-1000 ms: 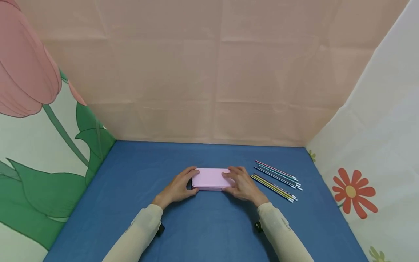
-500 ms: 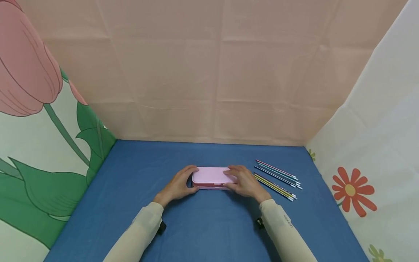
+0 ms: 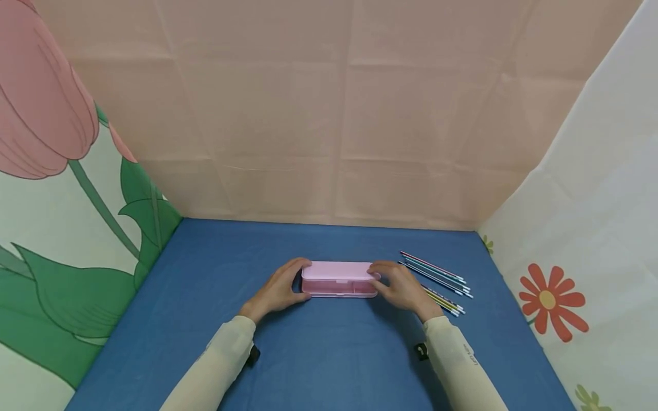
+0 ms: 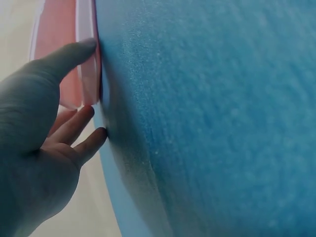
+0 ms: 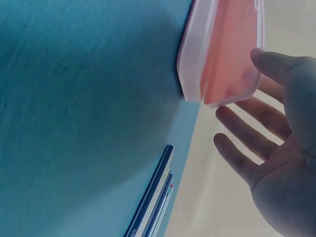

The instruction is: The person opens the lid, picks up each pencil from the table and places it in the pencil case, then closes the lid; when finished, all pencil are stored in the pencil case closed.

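Observation:
A pink pencil case (image 3: 336, 271) lies lengthwise on the blue cloth, its lid tilted up along the near side so the pink interior shows. My left hand (image 3: 279, 291) grips the left end, thumb at the near side and fingers behind. In the left wrist view, that thumb (image 4: 74, 53) presses on the pale lower shell. My right hand (image 3: 406, 291) holds the raised lid by its right end; the right wrist view puts the thumb (image 5: 269, 61) on the lid's edge, with other fingers behind it.
Several pencils (image 3: 437, 274) lie slanted to the right of the case, in two loose groups. The yellow pencils (image 3: 448, 304) are partly hidden by my right hand. A beige backdrop (image 3: 329, 142) rises behind the blue cloth (image 3: 308, 354), with printed flower sheets at both sides.
The lid has swung up at its near side from closed, exposing the interior. My right hand has shifted right, toward the case's right end, while my left hand stays in place.

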`<state>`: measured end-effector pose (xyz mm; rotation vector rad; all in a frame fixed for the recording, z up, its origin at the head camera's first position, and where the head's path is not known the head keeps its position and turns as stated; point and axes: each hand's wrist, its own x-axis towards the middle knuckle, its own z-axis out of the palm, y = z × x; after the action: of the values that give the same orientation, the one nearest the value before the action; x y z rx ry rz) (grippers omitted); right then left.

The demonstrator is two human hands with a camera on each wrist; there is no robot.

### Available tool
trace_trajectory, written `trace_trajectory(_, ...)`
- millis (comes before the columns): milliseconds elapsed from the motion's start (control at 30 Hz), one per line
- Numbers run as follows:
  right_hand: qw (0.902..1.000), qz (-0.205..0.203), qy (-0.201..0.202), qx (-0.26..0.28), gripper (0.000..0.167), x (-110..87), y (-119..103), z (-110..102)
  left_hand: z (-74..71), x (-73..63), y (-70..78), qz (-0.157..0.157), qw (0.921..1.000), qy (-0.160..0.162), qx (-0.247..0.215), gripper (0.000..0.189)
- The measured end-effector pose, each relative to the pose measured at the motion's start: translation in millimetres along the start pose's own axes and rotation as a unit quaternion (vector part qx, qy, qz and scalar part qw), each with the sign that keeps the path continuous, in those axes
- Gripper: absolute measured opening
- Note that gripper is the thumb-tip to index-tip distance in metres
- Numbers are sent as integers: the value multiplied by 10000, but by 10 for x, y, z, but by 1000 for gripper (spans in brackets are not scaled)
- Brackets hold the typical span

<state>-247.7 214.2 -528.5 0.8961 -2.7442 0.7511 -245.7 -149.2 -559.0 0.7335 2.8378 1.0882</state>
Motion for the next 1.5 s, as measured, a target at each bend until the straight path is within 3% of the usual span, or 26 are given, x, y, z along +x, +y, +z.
trace_trajectory(233, 9991, 201, 308, 199, 25, 47, 46, -26, -1, 16, 19, -39, 10000, 51, -54, 84)
trace_trajectory(500, 9960, 416, 700, 373, 20, 154, 84, -38, 37, 10, 33, -207, 9996, -26, -182, 119)
trace_trajectory(800, 9804, 1379, 1136, 827, 17, 256, 104, -3, 34, 5, 37, -118, 9996, -80, -253, 135)
trace_trajectory(1100, 9706, 1556, 1441, 1143, 20, 281, 84, 27, 29, 9, 33, -314, 9988, -148, -345, 142)
trace_trajectory(1367, 9562, 1910, 1263, 1822, 41, 161, 87, 51, 41, -5, 37, -352, 9987, -31, -377, 141)
trace_trajectory(1500, 9630, 1755, 766, 1898, 54, 126, 92, 55, 39, -16, 54, -427, 9985, -6, -332, 137)
